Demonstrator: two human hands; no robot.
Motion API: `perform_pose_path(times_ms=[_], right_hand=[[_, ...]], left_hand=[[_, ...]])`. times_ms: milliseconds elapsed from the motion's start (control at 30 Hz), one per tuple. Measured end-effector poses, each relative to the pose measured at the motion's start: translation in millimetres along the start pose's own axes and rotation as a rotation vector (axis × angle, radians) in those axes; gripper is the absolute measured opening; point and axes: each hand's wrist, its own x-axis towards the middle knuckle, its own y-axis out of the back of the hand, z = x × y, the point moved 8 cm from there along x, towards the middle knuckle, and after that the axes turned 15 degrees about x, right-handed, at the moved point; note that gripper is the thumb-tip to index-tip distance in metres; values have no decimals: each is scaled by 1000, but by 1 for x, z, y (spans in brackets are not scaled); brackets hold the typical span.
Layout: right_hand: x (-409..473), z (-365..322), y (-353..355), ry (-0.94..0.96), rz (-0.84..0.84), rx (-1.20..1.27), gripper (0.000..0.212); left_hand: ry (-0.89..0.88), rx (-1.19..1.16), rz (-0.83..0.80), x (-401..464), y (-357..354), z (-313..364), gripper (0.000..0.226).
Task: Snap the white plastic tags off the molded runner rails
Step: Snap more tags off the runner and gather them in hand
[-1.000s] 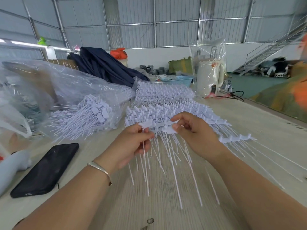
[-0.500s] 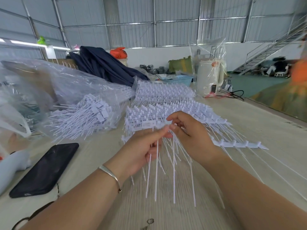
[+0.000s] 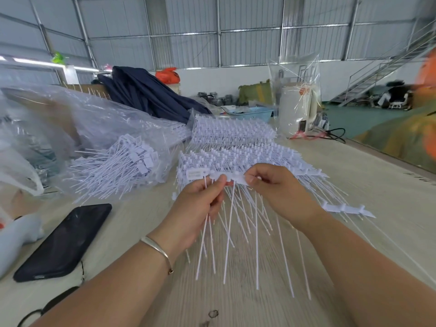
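Above wooden table (image 3: 354, 185), left hand (image 3: 198, 208) and right hand (image 3: 280, 192) pinch runner rail (image 3: 236, 177).

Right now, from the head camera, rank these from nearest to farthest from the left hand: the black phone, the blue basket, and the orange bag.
From the left hand:
1. Black phone, flat on the table just to its left.
2. Blue basket, far across the table, past the stacked rails.
3. Orange bag, farthest, behind the dark blue cloth at the back.

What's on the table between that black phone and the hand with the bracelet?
Head view: bare table separates the black phone from the left hand; only the white tags' thin tails hang by the hand.
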Motion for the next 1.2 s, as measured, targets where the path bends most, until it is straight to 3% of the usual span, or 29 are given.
perform_pose_path(times_ms=[133, 300, 500, 633, 733, 967, 1067, 1133, 1200], right_hand=[[0, -5, -3, 39, -30, 0, 14], [-2, -10, -8, 70, -50, 98, 11], [-9, -19, -21, 73, -165, 322, 13], [-15, -26, -35, 80, -263, 453, 14], [-14, -29, -35, 79, -238, 505, 12], [-9, -20, -19, 46, -57, 406, 12], [-8, -17, -14, 29, 17, 366, 11], [-7, -16, -12, 9, 47, 374, 14], [-7, -15, -11, -11, 60, 373, 15]], left_hand=[[-14, -84, 10, 2, 3, 3, 25], [63, -323, -122, 3, -5, -1, 18], [236, -500, -406, -7, -22, -13, 22], [221, -603, -663, -21, -42, -3, 33], [185, -597, -630, -17, -39, 6, 32], [206, -551, -363, -1, -22, -2, 38], [198, -524, -313, 1, -17, -3, 29], [216, -438, -275, 2, -12, -8, 16], [263, -302, -231, 2, -7, -18, 18]])
